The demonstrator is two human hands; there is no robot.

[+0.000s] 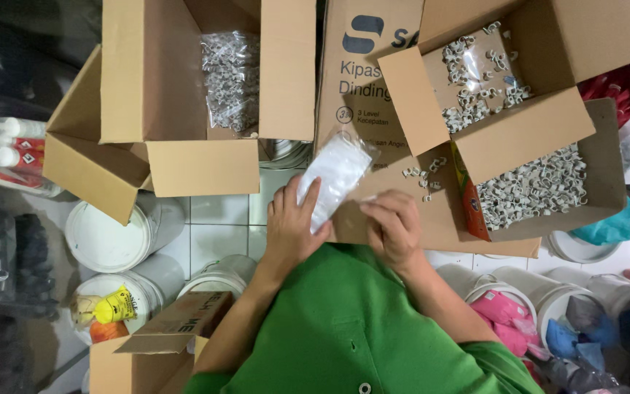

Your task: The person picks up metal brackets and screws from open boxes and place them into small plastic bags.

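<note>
My left hand (pixel 292 222) grips a clear plastic bag (pixel 335 174) full of small white clips, fingers wrapped around its lower end. My right hand (pixel 394 226) pinches the bag's bottom edge, fingers curled. The bag lies tilted over a flat cardboard sheet (pixel 362 95) with blue print. A few loose white clips (pixel 423 175) lie on the cardboard just beyond my right hand. My green sleeves fill the lower middle.
An open box (pixel 154 87) at top left holds a filled clip bag (pixel 231 80). Boxes at top right (pixel 548 44) and right (pixel 607 168) hold loose clips (pixel 534 190). White buckets (pixel 107 237) stand on the tiled floor. A small box (pixel 154 343) sits bottom left.
</note>
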